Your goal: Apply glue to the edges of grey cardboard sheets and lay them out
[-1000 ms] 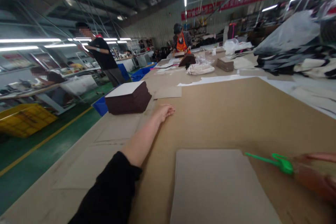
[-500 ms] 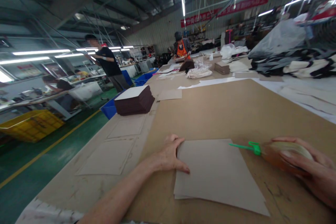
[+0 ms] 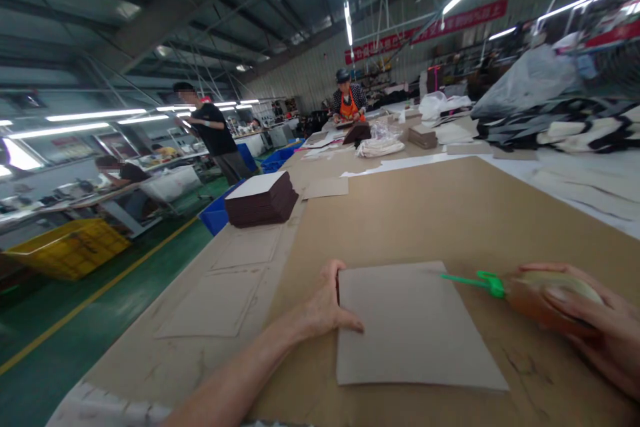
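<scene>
On the near part of the desk [image 3: 107, 360], the grey card sheets [image 3: 415, 327] lie stacked on a large brown sheet [image 3: 400, 227]. The person's left hand [image 3: 330, 303] is at the stack's left side, thumb on the top sheet and the other fingers bent about the left edge; whether they grip underneath cannot be told.

The right hand [image 3: 585, 317], toward the desk's right side, has its fingers wrapped around a squeeze bottle [image 3: 543, 297], held tilted well over. Its green nozzle [image 3: 495, 285] points left, the tip at the stack's far right corner; contact there is unclear.

Along the desk's left edge lie two thin grey panels, one nearer [image 3: 210, 307] and one farther [image 3: 247, 247], and beyond them stands a dark brown pile [image 3: 263, 203] with a pale top. A co-worker in an orange apron [image 3: 349, 105] is at the desk's far end.
</scene>
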Motion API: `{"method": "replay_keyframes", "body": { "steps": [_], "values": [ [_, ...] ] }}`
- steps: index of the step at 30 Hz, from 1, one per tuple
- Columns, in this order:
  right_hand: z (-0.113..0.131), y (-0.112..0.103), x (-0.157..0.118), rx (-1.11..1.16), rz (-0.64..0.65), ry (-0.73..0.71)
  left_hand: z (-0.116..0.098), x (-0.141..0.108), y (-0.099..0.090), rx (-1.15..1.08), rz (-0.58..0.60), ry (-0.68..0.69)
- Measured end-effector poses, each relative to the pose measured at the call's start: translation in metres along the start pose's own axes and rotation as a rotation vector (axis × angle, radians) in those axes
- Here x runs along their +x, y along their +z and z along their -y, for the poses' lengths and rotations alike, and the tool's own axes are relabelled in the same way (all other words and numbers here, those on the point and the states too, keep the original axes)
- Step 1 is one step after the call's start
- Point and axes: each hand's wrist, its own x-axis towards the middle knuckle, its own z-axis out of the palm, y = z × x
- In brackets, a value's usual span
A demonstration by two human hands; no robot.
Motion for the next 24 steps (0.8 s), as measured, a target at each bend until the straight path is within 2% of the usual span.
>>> {"method": "replay_keyframes", "body": {
  "steps": [2, 4, 7, 9, 12, 15, 17, 20, 22, 24],
  "values": [
    [0.003, 0.0, -0.002, 0.093, 0.026, 0.03, -0.003, -0.007, 0.0, -0.098, 0.012, -0.021],
    [0.005, 0.0, -0.004, 0.116, 0.027, 0.003, -0.004, -0.012, 0.0, -0.289, -0.005, -0.046],
    [0.004, 0.0, -0.005, 0.129, 0.076, 0.014, 0.0, -0.016, 0.0, -0.748, -0.12, -0.15],
    [0.004, 0.002, -0.007, 0.118, 0.092, 0.024, 0.008, -0.015, 0.0, -0.947, -0.2, -0.234],
    [0.007, 0.012, -0.013, 0.078, 0.128, 0.023, 0.022, -0.011, 0.002, -1.03, -0.252, -0.322],
    [0.011, 0.031, -0.022, 0.038, 0.207, 0.024, 0.027, -0.008, 0.004, -1.089, -0.278, -0.364],
    [0.01, 0.046, -0.029, 0.022, 0.253, 0.041, 0.023, -0.008, 0.005, -1.128, -0.248, -0.359],
    [0.003, 0.068, -0.036, 0.016, 0.305, 0.089, 0.011, -0.015, 0.001, -1.174, -0.104, -0.364],
    [-0.003, 0.079, -0.04, 0.017, 0.313, 0.12, 0.005, -0.024, -0.004, -1.23, 0.012, -0.375],
    [-0.008, 0.086, -0.042, -0.005, 0.292, 0.125, 0.002, -0.035, -0.007, -1.319, 0.051, -0.346]
  ]
}}
